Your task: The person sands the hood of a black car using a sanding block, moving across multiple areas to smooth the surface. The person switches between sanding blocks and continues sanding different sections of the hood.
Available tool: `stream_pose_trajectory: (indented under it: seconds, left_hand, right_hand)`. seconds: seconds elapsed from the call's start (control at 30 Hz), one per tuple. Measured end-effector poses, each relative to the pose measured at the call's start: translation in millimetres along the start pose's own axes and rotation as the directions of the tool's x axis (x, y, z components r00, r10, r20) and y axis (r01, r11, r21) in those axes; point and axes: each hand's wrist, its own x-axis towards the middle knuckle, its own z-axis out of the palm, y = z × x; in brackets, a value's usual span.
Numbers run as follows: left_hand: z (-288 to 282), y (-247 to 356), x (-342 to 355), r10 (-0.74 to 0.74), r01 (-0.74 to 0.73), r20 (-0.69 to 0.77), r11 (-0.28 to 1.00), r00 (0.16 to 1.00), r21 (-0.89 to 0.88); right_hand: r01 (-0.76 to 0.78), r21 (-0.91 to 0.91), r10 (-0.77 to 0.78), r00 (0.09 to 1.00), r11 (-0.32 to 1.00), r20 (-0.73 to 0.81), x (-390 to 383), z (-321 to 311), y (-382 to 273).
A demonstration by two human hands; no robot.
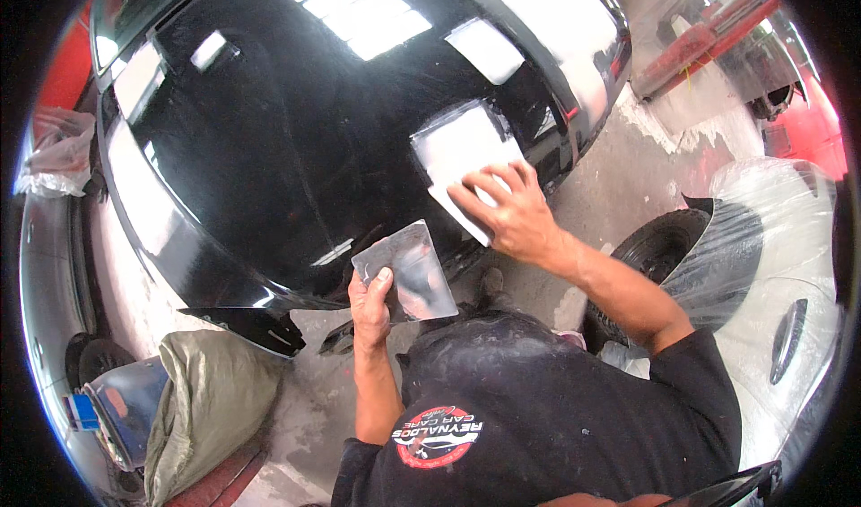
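Note:
My left hand [370, 305] grips a thin grey rectangular plate [414, 278] by its left edge, thumb on top, near the front of a black car hood [269, 130]. Light smears mark the plate's shiny face. With fingers bent, my right hand [511, 207] holds a flat white spreader [459, 213] against the hood. Just beyond its fingers lies a white patch of filler [457, 144] with smeared edges. Another white patch [486, 52] shows farther off on the hood. The fingers hide part of the spreader.
Plastic sheeting [726, 256] covers a light car at the right, beside a tyre [659, 247]. A red metal beam [708, 50] stands at the far right. A greenish cloth cover [211, 408] drapes over something at lower left, next to a blue container [134, 399].

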Motion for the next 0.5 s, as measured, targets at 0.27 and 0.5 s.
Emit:
stream_pose_trajectory:
  seconds: [0.27,0.5]
  left_hand:
    - [-2,-3,1,0.0,0.001,-0.043,1.0,0.999,0.024]
    - [-1,-3,6,0.058,-0.056,-0.083,0.998,0.995,0.034]
  right_hand:
    - [0.024,-0.043,-0.03,0.988,0.999,-0.149,-63,40,-7]
    - [-0.137,0.059,0.132,0.988,0.989,0.075,-82,1,-8]
